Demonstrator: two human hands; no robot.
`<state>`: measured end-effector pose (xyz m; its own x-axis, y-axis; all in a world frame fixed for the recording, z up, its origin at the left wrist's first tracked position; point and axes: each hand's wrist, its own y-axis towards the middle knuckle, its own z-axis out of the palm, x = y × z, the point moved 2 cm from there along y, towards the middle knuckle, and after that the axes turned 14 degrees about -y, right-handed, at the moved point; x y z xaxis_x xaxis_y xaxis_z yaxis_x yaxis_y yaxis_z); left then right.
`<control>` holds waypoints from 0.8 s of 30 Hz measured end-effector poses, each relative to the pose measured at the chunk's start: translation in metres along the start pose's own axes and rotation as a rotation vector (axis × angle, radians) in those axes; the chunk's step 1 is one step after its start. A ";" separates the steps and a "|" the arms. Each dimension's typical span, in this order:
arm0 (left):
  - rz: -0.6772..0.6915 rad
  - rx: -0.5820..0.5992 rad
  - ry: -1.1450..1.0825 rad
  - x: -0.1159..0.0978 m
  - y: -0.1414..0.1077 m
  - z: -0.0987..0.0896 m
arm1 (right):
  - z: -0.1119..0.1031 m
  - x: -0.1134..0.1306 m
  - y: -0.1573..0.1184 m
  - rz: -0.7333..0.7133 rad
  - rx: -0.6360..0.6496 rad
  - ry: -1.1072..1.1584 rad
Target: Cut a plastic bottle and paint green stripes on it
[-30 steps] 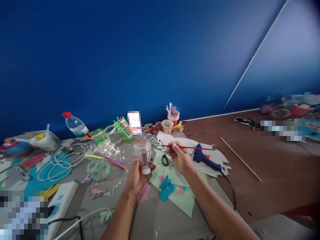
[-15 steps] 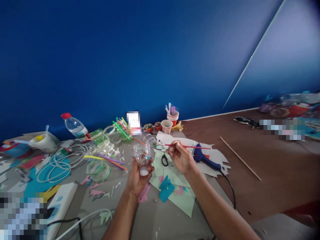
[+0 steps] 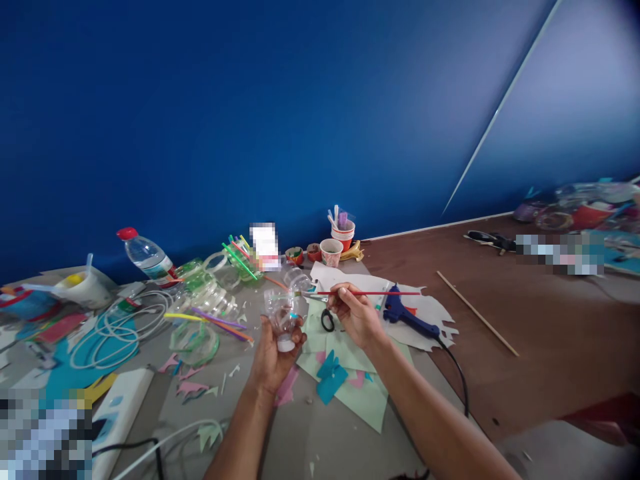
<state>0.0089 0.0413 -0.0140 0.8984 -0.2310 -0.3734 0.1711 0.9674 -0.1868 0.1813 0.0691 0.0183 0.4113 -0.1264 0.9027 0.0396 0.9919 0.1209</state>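
My left hand [image 3: 276, 350] is closed around a clear plastic bottle piece [image 3: 283, 313], whose white cap [image 3: 285, 345] points down. In my right hand [image 3: 353, 313] is a thin red paintbrush [image 3: 385, 293], pinched between the fingers and lying nearly level. Its bristle end reaches left to the upper part of the bottle piece; whether it touches the plastic I cannot tell. Black-handled scissors [image 3: 327, 321] lie just left of my right hand, on pale green paper [image 3: 367, 400]. A blue glue gun [image 3: 411, 317] rests to the right on white paper [image 3: 435, 308].
Paper cups [image 3: 331, 252] stand at the back near the wall. On the left are a red-capped bottle [image 3: 149, 256], a coiled white cable [image 3: 107, 340], green plastic rings [image 3: 195, 341] and a power strip [image 3: 123, 413]. A wooden stick [image 3: 477, 313] lies on the brown tabletop at right.
The brush has moved left and become more level, its bristle end now at the bottle piece. My left hand still holds the bottle piece. The whole view has shifted slightly.
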 end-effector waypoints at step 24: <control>-0.152 0.114 -0.015 -0.002 -0.012 0.014 | -0.003 -0.004 0.004 0.020 0.044 0.061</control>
<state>0.0106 0.0312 0.0020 0.8647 -0.3744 -0.3347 0.3490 0.9273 -0.1357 0.1826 0.0735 0.0139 0.4663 -0.1045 0.8784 -0.0085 0.9924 0.1226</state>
